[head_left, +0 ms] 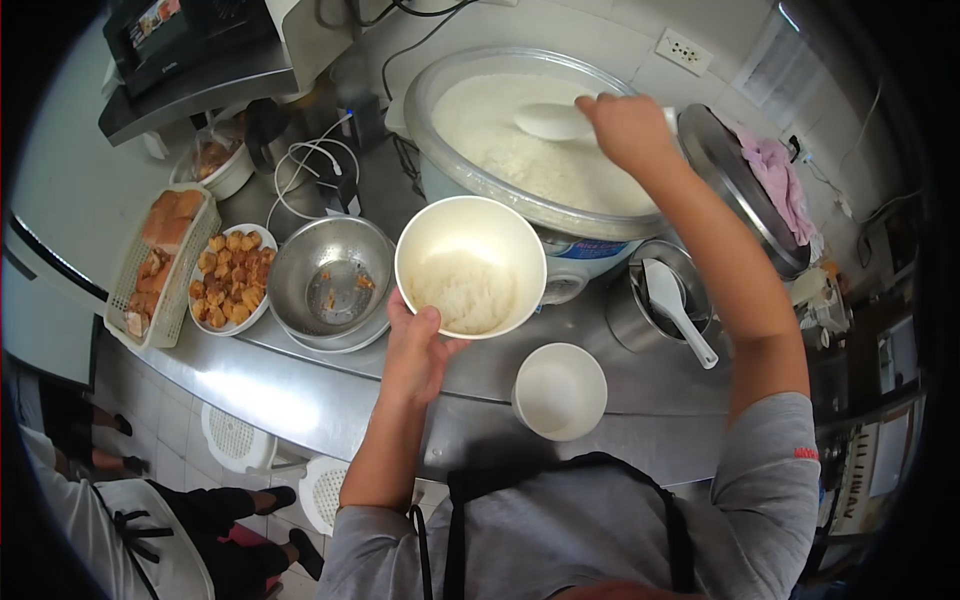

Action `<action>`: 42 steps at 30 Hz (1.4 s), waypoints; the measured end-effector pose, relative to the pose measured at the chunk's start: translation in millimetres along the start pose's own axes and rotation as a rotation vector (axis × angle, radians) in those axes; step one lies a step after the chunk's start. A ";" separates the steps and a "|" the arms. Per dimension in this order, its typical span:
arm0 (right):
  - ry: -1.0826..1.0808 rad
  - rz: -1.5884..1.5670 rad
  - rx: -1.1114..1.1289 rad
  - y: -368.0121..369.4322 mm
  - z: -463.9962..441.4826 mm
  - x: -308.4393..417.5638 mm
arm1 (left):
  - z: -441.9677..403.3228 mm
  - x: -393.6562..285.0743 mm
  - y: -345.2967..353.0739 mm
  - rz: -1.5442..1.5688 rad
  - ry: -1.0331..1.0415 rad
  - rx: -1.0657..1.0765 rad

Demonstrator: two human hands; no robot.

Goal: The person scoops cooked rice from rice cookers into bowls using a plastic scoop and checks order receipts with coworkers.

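Observation:
My left hand (415, 350) grips a white paper bowl (470, 225) from below and the side, thumb on its rim. Some cooked rice (465, 295) lies in the bottom of that bowl. Above the big rice cooker (560, 215), my right hand (630, 128) is closed on a white rice paddle (553, 121). The paddle's blade rests at the surface of the white rice (485, 125) that fills the cooker. Another white paper bowl (560, 392) stands on the steel counter, close to my body.
Right of the cooker, a steel pot (650, 325) holds a white scoop (675, 305); a lid (735, 185) with a pink cloth (775, 180) leans behind. Leftward are a steel bowl (300, 285), a plate of fried pieces (232, 280) and a basket (205, 225). Another person (150, 540) stands lower left.

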State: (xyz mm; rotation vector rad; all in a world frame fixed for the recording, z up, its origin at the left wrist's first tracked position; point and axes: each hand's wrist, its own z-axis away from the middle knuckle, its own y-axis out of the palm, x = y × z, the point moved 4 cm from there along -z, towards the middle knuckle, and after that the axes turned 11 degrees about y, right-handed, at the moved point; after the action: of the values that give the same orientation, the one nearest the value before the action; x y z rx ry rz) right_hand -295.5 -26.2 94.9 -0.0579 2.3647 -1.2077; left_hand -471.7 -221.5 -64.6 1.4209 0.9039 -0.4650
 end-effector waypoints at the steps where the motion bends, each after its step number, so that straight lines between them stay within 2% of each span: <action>1: 0.004 -0.041 0.035 13.4 -1.1 1.9 | -1.0 -0.7 1.2 -0.004 0.005 0.009; 5: -0.013 -0.183 0.228 27.0 -2.6 12.2 | -5.1 0.0 -1.0 0.007 0.009 0.015; 8: -0.103 -0.205 0.271 28.6 5.0 21.4 | -5.3 -2.1 2.7 0.061 -0.036 0.057; 15: -0.103 -0.466 0.338 43.1 25.3 17.8 | -4.4 -4.3 -1.9 0.027 -0.039 0.064; 18: -0.198 -0.726 0.377 66.0 27.0 3.5 | -2.3 -6.0 0.7 0.001 0.003 0.048; 21: 0.241 -0.883 0.895 70.9 29.5 -14.8 | 1.5 -10.1 2.4 -0.002 -0.016 0.030; 22: 0.328 -0.955 0.829 57.9 31.0 -17.2 | 2.3 -10.3 2.8 -0.005 -0.026 0.019; 25: 0.406 -1.019 0.771 51.9 25.4 -30.8 | 4.2 -10.2 5.2 -0.017 -0.042 -0.005; 28: 0.321 -1.154 0.868 25.9 23.4 -26.3 | 5.4 -8.9 8.0 -0.021 -0.049 -0.026; 31: 0.241 -1.186 0.853 -6.3 31.8 0.2 | 6.0 -10.0 10.6 0.000 -0.062 -0.020; 34: -0.151 -0.889 0.388 -28.3 47.5 32.2 | 5.6 -11.6 11.7 0.048 -0.091 0.002; 37: -0.237 -0.492 0.091 -62.4 84.5 63.0 | 9.7 -13.7 10.9 0.035 -0.088 0.012; 40: -0.260 -0.406 -0.083 -92.0 97.2 64.0 | 15.5 -13.4 5.9 0.034 -0.081 -0.013; 42: -0.267 -0.375 -0.035 -117.0 101.4 52.3 | 19.5 -13.6 2.1 0.025 -0.067 -0.025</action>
State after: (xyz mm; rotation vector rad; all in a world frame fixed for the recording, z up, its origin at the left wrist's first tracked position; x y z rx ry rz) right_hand -318.2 -186.9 114.5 -0.6589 2.1956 -1.2332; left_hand -473.3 -243.1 -54.7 1.3847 0.8347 -0.4780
